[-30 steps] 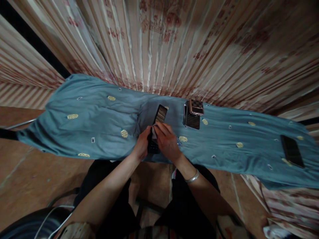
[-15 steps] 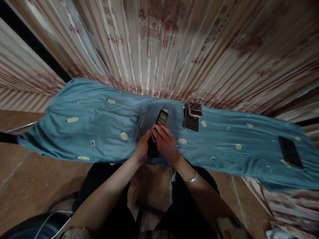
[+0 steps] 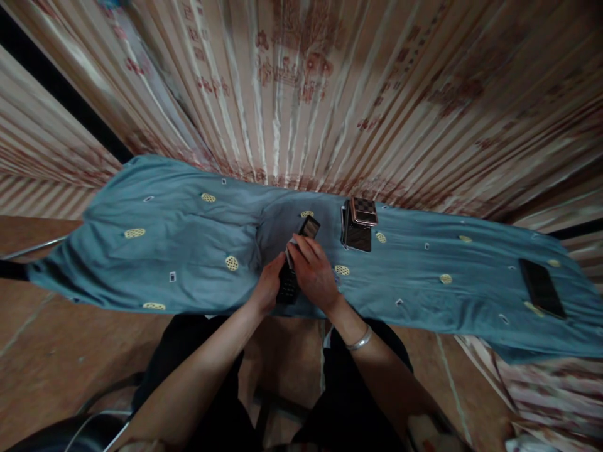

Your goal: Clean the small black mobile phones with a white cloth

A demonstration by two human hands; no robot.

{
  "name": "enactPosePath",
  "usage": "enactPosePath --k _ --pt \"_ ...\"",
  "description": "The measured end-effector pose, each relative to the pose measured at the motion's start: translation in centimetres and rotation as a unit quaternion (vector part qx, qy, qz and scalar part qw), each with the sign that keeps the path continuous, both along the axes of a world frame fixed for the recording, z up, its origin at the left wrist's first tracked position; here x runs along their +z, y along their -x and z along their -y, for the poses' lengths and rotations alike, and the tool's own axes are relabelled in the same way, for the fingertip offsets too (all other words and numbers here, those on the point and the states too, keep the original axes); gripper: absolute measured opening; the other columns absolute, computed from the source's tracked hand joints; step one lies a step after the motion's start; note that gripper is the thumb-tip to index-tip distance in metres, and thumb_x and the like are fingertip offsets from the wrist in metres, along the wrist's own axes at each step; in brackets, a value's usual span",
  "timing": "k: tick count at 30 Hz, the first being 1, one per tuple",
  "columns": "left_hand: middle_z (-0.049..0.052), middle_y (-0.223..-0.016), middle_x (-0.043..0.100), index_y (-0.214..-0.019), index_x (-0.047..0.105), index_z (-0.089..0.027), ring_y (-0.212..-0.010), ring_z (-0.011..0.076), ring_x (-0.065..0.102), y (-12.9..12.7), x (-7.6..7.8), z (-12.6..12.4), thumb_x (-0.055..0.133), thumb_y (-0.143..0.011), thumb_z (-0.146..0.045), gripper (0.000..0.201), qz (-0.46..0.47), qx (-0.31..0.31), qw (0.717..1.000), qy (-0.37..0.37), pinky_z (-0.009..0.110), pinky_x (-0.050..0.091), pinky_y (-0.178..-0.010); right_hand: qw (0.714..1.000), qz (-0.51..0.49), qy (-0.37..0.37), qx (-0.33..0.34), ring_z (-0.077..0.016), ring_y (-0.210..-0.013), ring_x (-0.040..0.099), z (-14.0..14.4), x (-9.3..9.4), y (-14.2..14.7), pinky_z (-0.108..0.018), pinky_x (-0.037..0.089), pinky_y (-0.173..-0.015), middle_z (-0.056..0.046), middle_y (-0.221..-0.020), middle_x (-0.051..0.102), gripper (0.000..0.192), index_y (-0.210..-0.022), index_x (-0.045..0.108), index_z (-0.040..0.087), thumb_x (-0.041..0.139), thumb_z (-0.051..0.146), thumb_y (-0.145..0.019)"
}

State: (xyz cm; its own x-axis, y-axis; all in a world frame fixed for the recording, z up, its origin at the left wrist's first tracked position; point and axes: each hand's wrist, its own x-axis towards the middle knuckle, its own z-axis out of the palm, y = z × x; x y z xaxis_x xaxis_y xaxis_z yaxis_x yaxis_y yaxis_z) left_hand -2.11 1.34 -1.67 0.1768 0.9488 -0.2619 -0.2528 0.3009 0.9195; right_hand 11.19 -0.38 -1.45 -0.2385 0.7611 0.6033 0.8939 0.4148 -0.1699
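An open dark flip phone (image 3: 296, 263) lies on the blue patterned cloth (image 3: 188, 251), its lid raised away from me. My left hand (image 3: 268, 287) grips its left side near the keypad. My right hand (image 3: 313, 273) rests over the phone and pinches a small white wipe (image 3: 289, 253) against it. A silver bangle sits on my right wrist. Both hands work at the near edge of the cloth, above my knees.
Two more flip phones (image 3: 358, 223) stand stacked just to the right of my hands. A flat dark phone (image 3: 541, 289) lies at the cloth's far right. Striped curtains (image 3: 301, 88) hang behind. The floor below is brown tile.
The phone's raised lid looks shorter, tilted further from me. My right hand with the wipe has slid slightly along the phone. My head view has dropped a little.
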Motion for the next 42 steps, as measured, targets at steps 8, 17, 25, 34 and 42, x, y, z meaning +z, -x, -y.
enactPosePath --k 8,17,25,34,42 --pt "0.006 -0.086 0.077 -0.112 0.077 -0.012 -0.069 0.0167 0.065 0.1 1.0 0.7 0.075 -0.075 -0.067 0.065 -0.001 -0.098 0.995 0.036 0.03 0.054 -0.068 0.998 -0.029 -0.019 -0.051 -0.0283 -0.131 0.058 -1.5 0.2 -2.4 -0.047 0.05 -0.114 -0.018 -0.139 0.067 0.033 -0.123 0.073 0.014 0.045 0.016 -0.106" --pt "0.005 -0.079 0.072 -0.119 0.074 -0.008 -0.065 0.0142 0.062 0.1 1.2 1.0 0.081 -0.065 -0.07 0.082 0.001 -0.106 0.992 0.065 0.026 0.053 -0.062 0.997 -0.045 -0.015 -0.061 -0.028 -0.133 0.058 -1.2 0.2 -2.6 -0.048 0.049 -0.115 -0.018 -0.141 0.066 0.034 -0.128 0.071 0.015 0.044 0.017 -0.106" --pt "0.005 -0.081 0.074 -0.119 0.075 -0.011 -0.067 0.0155 0.064 0.2 0.9 0.9 0.081 -0.068 -0.065 0.075 0.003 -0.107 0.991 0.074 0.029 0.055 -0.065 0.996 -0.044 -0.036 -0.069 -0.0268 -0.132 0.058 -1.6 0.0 -3.1 -0.047 0.049 -0.115 -0.016 -0.14 0.067 0.036 -0.127 0.071 0.016 0.042 0.015 -0.105" --pt "0.008 -0.08 0.077 -0.122 0.074 -0.01 -0.064 0.0158 0.067 0.0 0.5 1.4 0.085 -0.07 -0.059 0.072 0.031 -0.115 0.987 0.106 0.027 0.054 -0.063 0.985 -0.152 0.012 -0.074 -0.0285 -0.129 0.06 -2.4 0.1 -5.6 -0.053 0.049 -0.113 -0.016 -0.136 0.07 0.041 -0.137 0.068 0.02 0.042 0.021 -0.105" --pt "0.008 -0.076 0.077 -0.121 0.073 -0.008 -0.068 0.0183 0.071 -0.1 1.4 1.7 0.083 -0.078 -0.048 0.059 0.05 -0.113 0.983 0.137 0.027 0.057 -0.063 0.983 -0.168 -0.004 -0.077 -0.0262 -0.12 0.065 -2.4 -0.1 -5.5 -0.048 0.053 -0.109 -0.014 -0.126 0.075 0.044 -0.133 0.07 0.017 0.04 0.014 -0.1"
